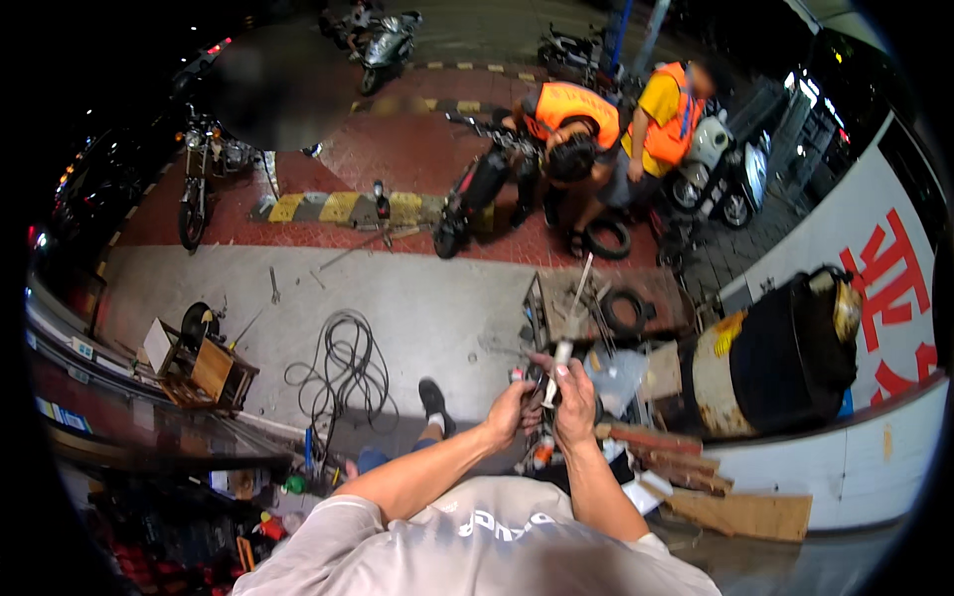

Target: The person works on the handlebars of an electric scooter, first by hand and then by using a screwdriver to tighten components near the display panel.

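Near the lower middle of the view my right hand (574, 405) is closed round a white tube (562, 353), like a large syringe, with a thin pale rod (583, 283) pointing up from it. My left hand (509, 415), just to the left, is closed on a small dark part (537, 389) whose shape is hard to make out. The two hands are close together at the tube's lower end, over a cluttered spot with a clear plastic bag (614, 377) to the right.
Two people in orange vests (576, 114) (671, 109) stand by a scooter (467, 194). Motorcycles (194, 189) line the sides. Coiled hose (338, 368), a wooden cart (219, 372), wrenches (274, 285), tires (624, 308), a large tank (755, 358) and boards (735, 512) surround me.
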{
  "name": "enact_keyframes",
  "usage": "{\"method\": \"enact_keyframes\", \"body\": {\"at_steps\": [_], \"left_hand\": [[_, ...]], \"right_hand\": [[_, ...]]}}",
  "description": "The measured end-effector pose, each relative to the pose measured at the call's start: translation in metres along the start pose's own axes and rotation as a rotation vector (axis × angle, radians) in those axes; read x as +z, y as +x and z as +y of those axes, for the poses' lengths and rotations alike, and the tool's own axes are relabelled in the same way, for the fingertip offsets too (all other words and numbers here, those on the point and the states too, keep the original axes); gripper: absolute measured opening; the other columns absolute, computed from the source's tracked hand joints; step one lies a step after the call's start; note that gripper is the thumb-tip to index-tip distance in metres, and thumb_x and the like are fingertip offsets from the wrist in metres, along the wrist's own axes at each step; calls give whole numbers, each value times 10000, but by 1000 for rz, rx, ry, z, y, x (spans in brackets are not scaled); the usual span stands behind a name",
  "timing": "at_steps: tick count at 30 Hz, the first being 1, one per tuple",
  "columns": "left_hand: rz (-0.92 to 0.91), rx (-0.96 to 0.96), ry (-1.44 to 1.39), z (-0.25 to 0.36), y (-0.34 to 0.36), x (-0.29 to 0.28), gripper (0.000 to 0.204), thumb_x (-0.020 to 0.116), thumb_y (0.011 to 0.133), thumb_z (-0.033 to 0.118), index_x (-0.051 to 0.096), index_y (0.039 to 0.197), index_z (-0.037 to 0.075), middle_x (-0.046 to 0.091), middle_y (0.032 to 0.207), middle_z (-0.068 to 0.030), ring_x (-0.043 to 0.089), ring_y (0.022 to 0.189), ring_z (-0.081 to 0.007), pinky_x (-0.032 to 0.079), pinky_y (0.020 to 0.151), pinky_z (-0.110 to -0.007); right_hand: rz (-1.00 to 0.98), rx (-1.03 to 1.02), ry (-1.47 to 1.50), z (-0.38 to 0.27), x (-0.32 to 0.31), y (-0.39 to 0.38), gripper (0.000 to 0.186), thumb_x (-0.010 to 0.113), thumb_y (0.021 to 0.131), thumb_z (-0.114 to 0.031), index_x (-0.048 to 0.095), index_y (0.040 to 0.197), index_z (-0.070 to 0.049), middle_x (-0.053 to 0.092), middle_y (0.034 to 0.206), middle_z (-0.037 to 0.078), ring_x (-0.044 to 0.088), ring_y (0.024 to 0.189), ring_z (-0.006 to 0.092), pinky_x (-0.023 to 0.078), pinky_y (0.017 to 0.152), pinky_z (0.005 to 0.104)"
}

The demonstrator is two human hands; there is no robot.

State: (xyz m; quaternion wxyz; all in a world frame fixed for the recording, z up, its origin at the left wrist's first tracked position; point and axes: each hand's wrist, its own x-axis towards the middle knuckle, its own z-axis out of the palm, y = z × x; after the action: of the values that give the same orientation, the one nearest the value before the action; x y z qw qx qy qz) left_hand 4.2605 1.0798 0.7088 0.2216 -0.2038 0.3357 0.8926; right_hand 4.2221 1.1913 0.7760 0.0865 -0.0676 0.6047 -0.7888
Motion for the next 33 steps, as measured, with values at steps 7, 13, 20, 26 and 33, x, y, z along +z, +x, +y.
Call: {"method": "enact_keyframes", "body": {"at_steps": [7,13,20,26,33], "left_hand": [[103,240,-63,172,86,-124,247,439,996,255,575,882,83,568,823,-51,575,752,-177,518,667,-376],[-2,323,48,285,145,-148,283,487,1063,183,663,1186,-2,693,1176,-106,636,1086,-199,517,953,-354],[292,336,9,387,225,-197,241,514,1040,198,685,1008,32,676,907,-68,662,843,-169,569,695,-328],[597,511,605,483,326,-218,288,553,1063,268,687,1073,14,665,944,-78,641,752,-147,547,624,-314],[792,745,898,585,402,-195,274,589,1041,250,694,1047,-3,624,856,-148,646,761,-247,521,671,-390]], "right_hand": [[41,134,-425,71,36,173,325,640,998,-296,651,917,19,713,755,84,656,701,147,500,655,313],[-331,308,-550,124,112,279,329,642,1007,-273,703,943,44,714,784,71,620,703,129,484,643,309],[-461,322,-579,151,165,429,246,695,986,-215,737,1026,24,731,812,60,636,736,117,525,676,300],[-403,149,-345,186,201,603,171,733,952,-160,743,1047,-19,721,846,33,627,725,76,519,647,257],[-457,190,-170,183,243,746,116,732,944,-96,755,1010,-3,646,769,-8,544,670,50,443,592,237]]}}
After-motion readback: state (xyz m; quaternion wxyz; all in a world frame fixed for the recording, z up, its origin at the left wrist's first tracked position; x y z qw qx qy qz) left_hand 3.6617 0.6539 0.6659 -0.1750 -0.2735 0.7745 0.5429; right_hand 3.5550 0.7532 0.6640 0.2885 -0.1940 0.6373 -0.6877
